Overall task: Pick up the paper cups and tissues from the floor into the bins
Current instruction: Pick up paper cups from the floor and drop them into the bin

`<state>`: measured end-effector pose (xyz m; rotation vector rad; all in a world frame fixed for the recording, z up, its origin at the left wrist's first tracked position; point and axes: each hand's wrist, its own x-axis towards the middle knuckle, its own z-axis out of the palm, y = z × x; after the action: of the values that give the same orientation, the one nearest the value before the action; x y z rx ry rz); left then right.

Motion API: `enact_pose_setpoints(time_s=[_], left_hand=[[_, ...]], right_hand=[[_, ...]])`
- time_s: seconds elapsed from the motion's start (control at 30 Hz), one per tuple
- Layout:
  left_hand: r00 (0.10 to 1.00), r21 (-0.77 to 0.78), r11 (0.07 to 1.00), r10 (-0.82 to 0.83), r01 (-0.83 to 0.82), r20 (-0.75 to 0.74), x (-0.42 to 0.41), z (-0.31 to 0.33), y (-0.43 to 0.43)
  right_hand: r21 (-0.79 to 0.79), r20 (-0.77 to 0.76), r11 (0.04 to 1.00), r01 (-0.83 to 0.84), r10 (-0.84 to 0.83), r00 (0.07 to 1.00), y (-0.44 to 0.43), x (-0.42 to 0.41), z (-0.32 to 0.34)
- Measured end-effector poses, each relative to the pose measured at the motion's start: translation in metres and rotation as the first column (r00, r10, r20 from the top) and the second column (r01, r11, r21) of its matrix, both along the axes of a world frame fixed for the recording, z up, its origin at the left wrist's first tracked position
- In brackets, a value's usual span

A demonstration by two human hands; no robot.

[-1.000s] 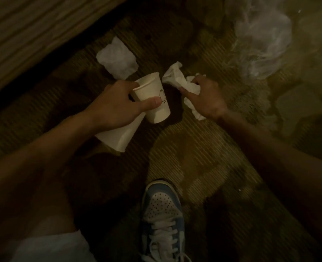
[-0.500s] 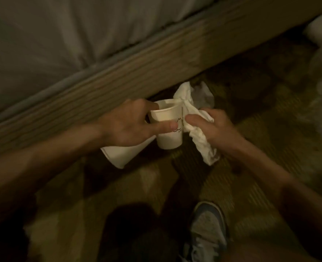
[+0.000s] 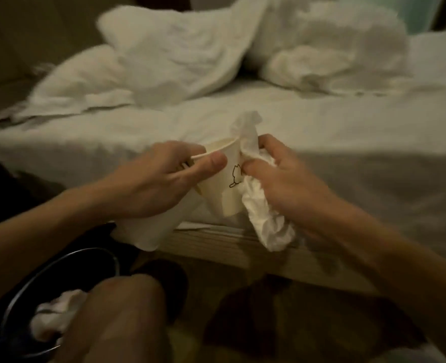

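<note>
My left hand (image 3: 154, 184) grips a white paper cup (image 3: 224, 184) with a small black drawing, thumb across its rim. A second white cup (image 3: 143, 231) sticks out below that palm, held in the same hand. My right hand (image 3: 282, 184) holds crumpled white tissues (image 3: 266, 221), with one end (image 3: 245, 127) poking up beside the cup's rim. Both hands meet in front of the bed. A round black bin (image 3: 33, 284) sits at the lower left with white tissue (image 3: 57, 315) inside it.
A bed with a white sheet (image 3: 347, 132) and rumpled white pillows (image 3: 180, 56) fills the upper half. Its wooden frame (image 3: 229, 247) runs under my hands. My knee (image 3: 122, 318) partly covers the bin. Dark patterned carpet (image 3: 282, 323) lies below.
The view has risen from the carpet to the bed. Both hands came up with the cups and tissues, and the right hand now presses the tissues against the cup. The bin came into sight.
</note>
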<state>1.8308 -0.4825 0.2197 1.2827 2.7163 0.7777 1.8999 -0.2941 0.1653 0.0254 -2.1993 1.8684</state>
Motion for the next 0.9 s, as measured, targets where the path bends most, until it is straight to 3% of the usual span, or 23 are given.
enact_pose_setpoints(time_s=[0.17,0.33,0.5,0.63,0.77,0.9], left_hand=[[0.979,0.007,0.979,0.204,-0.204,-0.017,-0.006,0.04,-0.146],[0.857,0.026,0.858,0.51,-0.513,0.078,0.004,0.035,-0.293],[0.709,-0.008,0.717,0.691,-0.697,0.141,0.029,-0.03,-0.396],[0.645,0.028,0.662,0.72,-0.749,0.255,0.034,-0.08,-0.426],[0.628,0.03,0.649,0.722,-0.76,0.29,0.031,-0.115,-0.436],[0.583,0.011,0.615,0.741,-0.788,0.333,0.025,-0.137,-0.444]], right_hand=[[0.054,-0.099,0.987,-0.153,0.157,0.983,-0.141,-0.049,0.03],[0.046,-0.014,0.889,-0.456,0.457,0.889,-0.289,-0.09,0.032],[0.013,0.183,0.765,-0.644,0.632,0.753,-0.382,-0.11,-0.034],[0.219,0.303,0.704,-0.676,0.61,0.733,-0.403,-0.123,-0.114],[0.495,0.364,0.487,-0.72,0.636,0.681,-0.4,-0.131,-0.168],[0.632,0.443,0.235,-0.739,0.673,0.592,-0.408,-0.132,-0.179]])
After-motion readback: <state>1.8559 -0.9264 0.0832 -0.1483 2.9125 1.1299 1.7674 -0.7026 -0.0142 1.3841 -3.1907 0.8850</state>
